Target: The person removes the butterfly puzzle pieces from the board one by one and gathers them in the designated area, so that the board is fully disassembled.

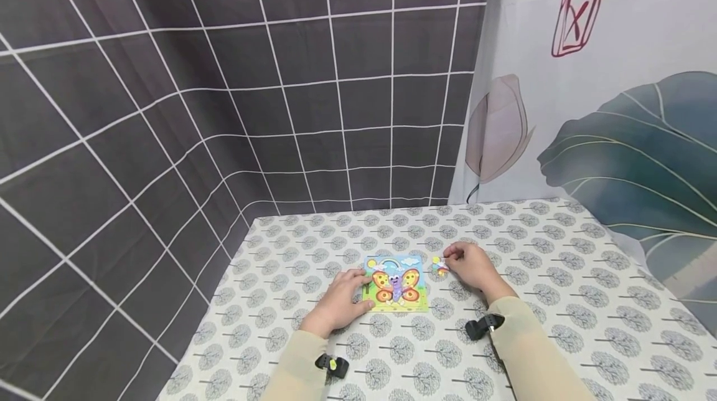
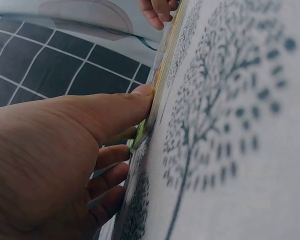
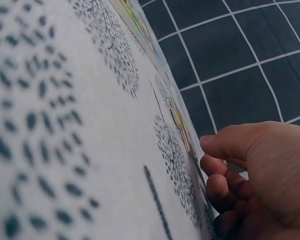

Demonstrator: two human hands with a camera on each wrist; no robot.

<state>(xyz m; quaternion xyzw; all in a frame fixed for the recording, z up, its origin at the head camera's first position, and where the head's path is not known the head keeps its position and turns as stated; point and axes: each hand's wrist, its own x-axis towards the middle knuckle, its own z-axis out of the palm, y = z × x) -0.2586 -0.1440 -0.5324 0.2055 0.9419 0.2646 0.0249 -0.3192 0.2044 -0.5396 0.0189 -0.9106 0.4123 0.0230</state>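
Observation:
A square picture puzzle board (image 1: 417, 304) lies flat on the cloth, with a butterfly (image 1: 396, 286) in yellow, red and purple under a rainbow and a sun. My left hand (image 1: 343, 301) rests at the board's left side; its thumb (image 2: 142, 91) touches the near edge and its fingers lie along the left edge. Right of the board are small colourful puzzle pieces (image 1: 438, 264), seen edge-on as a thin stack (image 3: 179, 122) in the right wrist view. Beside them is my right hand (image 1: 470, 264), fingers loosely bent and fingertips right at the pieces' right edge.
The table is covered by a white cloth (image 1: 426, 376) printed with grey trees. Behind it hangs a dark curtain with white grid lines (image 1: 364, 108); a white curtain with leaf and flower prints (image 1: 510, 33) hangs at the right. A black band (image 1: 484, 326) circles each wrist.

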